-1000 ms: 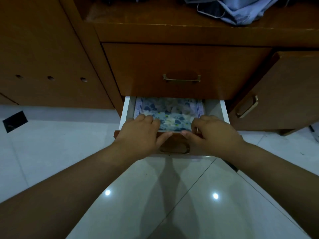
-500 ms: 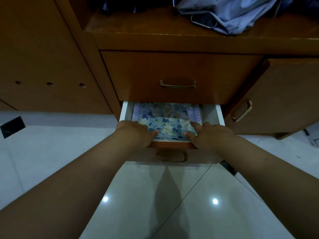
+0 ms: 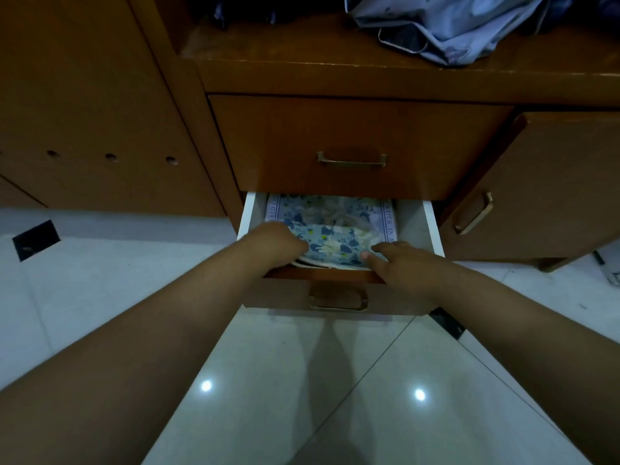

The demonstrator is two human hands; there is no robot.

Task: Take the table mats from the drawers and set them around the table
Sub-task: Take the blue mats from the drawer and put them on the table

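Head view: we look down at a wooden cabinet [image 3: 335, 72] standing on a glossy tiled floor [image 3: 302, 397]. Its lower drawer [image 3: 246, 216] is pulled partway out beneath a shut drawer [image 3: 352, 129]. The table mats [image 3: 330, 248], a floral stack, lie inside the open one with their front edge raised. Our left hand [image 3: 276, 241] curls its fingers round the stack's left edge. Our right hand [image 3: 399, 263] pinches the front right corner between thumb and fingers.

We judge that the lift is only beginning, and none of the mats is on the table yet. The shut drawer overhangs the back of the stack, so a straight upward pull could snag the far edge. The mats look limp, and gripped only at the front, the lower ones could slide free and drop to the floor. A printed sheet [image 3: 335, 209] lies beneath them. We cannot tell whether it is a liner or another mat, so it may get dragged along or left behind.
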